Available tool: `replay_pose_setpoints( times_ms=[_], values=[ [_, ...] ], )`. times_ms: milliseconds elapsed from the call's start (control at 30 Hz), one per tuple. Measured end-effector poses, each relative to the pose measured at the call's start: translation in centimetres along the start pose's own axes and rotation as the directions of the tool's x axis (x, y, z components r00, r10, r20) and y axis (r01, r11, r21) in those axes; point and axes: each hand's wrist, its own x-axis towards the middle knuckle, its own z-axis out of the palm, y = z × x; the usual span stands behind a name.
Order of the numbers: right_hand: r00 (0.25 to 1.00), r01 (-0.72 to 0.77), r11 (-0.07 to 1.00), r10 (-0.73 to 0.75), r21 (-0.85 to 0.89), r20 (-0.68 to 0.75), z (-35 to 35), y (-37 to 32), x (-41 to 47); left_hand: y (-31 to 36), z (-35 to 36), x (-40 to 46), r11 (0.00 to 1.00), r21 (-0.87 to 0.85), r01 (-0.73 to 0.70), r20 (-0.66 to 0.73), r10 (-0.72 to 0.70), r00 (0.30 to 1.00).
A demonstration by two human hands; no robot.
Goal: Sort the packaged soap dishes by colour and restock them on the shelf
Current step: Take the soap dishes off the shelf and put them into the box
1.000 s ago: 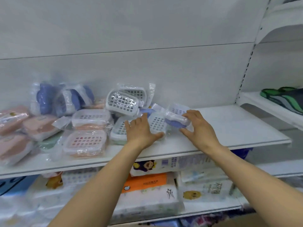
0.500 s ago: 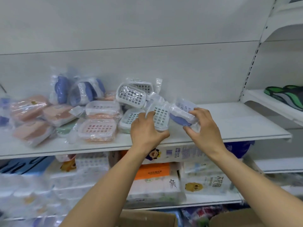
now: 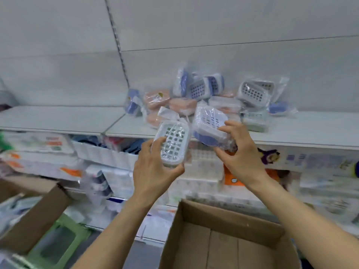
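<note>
Dish, L: small oval white plastic soap dish w/ slotted grid top and green underside, sealed in clear film; gripped by left hand, thumb on one long edge, fingers wrapped under the near end. Held in the air in front of the shelf edge.
Dish, R: same type w/ blue-purple base, film-wrapped; pinched by right hand at its near rim, tilted, above the front lip of the white metal shelf.
Pile: mixed pink, blue and white wrapped dishes heaped at shelf back, colours not yet separated.
Handling: judged light and rigid; plastic shell should take a firm squeeze. Film is loose and glossy, prob. slippery, so a grip on wrap alone could slide.
Hold pts: long edges or rim of the shell, pressed through the film; loose bag tails best avoided.
Risk: heap looks unstable; a dish pulled from below may topple others off the shelf.
Other: open brown cardboard box below the hands; stacked tissue packs on lower shelves.
</note>
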Motion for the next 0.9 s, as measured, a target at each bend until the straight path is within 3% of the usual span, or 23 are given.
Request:
replay_pose_setpoints(
  times_ms=[367,600,900],
  values=[
    [0.971,0.092,0.983,-0.124,0.159,0.206,19.7,-14.2,-2.5,-18.7,-14.9,-5.2,0.967,0.008,0.256,-0.157,-0.252,0.955],
    [0.930,0.092,0.965,-0.172,0.247,0.325,31.6,-18.9,-1.1,-28.7,-18.9,-5.3,0.918,0.000,0.397,-0.170,-0.392,0.904],
    [0.865,0.036,0.958,-0.172,0.283,0.472,50.2,-22.4,4.9,-43.8,-21.8,2.1,0.837,0.017,0.546,-0.142,-0.539,0.830]
  ],
)
